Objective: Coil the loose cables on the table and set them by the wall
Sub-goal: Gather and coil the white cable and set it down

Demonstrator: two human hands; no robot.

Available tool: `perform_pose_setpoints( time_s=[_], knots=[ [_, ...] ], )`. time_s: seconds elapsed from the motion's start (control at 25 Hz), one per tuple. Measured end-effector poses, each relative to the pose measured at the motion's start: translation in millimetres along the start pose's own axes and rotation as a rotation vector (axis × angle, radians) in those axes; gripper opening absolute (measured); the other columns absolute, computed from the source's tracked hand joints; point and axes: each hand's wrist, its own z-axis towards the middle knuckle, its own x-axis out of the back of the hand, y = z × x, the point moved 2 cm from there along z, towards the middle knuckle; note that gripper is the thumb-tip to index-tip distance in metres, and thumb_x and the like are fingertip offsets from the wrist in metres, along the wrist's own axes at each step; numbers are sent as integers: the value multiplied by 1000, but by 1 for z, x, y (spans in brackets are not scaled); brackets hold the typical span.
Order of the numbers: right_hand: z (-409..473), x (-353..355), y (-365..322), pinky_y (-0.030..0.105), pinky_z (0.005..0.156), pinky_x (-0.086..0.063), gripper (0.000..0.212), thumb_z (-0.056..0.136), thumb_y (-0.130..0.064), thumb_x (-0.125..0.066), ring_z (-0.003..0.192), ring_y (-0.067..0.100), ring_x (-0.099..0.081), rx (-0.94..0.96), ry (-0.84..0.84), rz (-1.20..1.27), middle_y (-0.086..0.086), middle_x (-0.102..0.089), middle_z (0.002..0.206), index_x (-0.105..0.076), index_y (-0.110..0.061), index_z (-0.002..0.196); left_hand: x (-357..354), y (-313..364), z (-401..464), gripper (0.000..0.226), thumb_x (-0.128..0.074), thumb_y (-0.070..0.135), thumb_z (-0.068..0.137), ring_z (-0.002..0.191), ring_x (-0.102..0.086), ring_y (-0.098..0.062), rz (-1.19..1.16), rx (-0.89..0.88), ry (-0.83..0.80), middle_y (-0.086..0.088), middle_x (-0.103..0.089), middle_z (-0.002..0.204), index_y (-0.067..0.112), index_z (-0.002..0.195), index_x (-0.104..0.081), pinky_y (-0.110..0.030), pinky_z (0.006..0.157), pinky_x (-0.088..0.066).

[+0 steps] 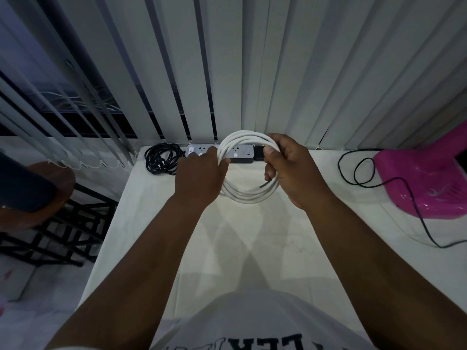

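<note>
A white cable (242,195) is wound into a round coil and held above the white table (151,223), near its far edge. My left hand (199,178) grips the coil's left side. My right hand (290,170) grips its right side, thumb over the strands. A short loose end of the cable pokes into the ring by my right fingers. A black cable (161,160) lies coiled at the table's back left corner, by the blinds. Another black cable (364,173) lies loose on the right, trailing toward the front right.
A grey power strip (242,151) with a black plug lies along the back edge behind the coil. Vertical blinds (252,72) cover the wall. A pink plastic object (424,183) sits on the right. A round wooden stool (38,195) stands left of the table.
</note>
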Motion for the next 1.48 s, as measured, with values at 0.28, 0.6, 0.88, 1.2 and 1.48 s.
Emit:
perform_pose_setpoints(
  time_s=[0.28,0.6,0.88,1.2,1.48],
  knots=[
    [-3,2,-2,19,61,-48,25,100,-19,-48,55,4,-54,144,47,-286,-5,-57,68,-58,-16,124,3,1,3,49,-35,52,99,81,-61,-31,-122,107,-231,-10,-65,86,10,109,-55,-35,63,-42],
    [-4,-2,6,18,58,-51,27,102,-18,-42,55,19,-61,109,117,-304,-3,-54,70,-54,-17,127,6,2,-8,22,-63,14,92,56,-68,-17,-1359,653,-553,-20,-73,93,-2,108,-62,-23,45,-51],
    [4,7,20,33,56,-52,19,101,-14,-40,55,14,-41,-134,224,32,2,-47,76,-58,-14,110,10,8,-18,41,-24,-22,89,109,-65,-41,-2046,682,-513,-35,-61,121,-20,121,-50,-26,80,-58],
    [7,8,7,31,52,-48,19,103,-11,-38,47,11,-37,-215,257,271,2,-46,66,-56,-14,96,18,11,-15,32,-47,2,97,104,-70,-16,-1857,603,-526,-5,-70,122,10,127,-58,-13,39,-41],
    [2,1,3,29,50,-47,17,103,-11,-40,47,11,-35,-274,227,378,4,-43,71,-56,-12,97,18,13,-10,10,-63,11,90,65,-46,-11,-1558,471,-422,3,-64,74,14,94,-71,-22,53,-36]
  ],
)
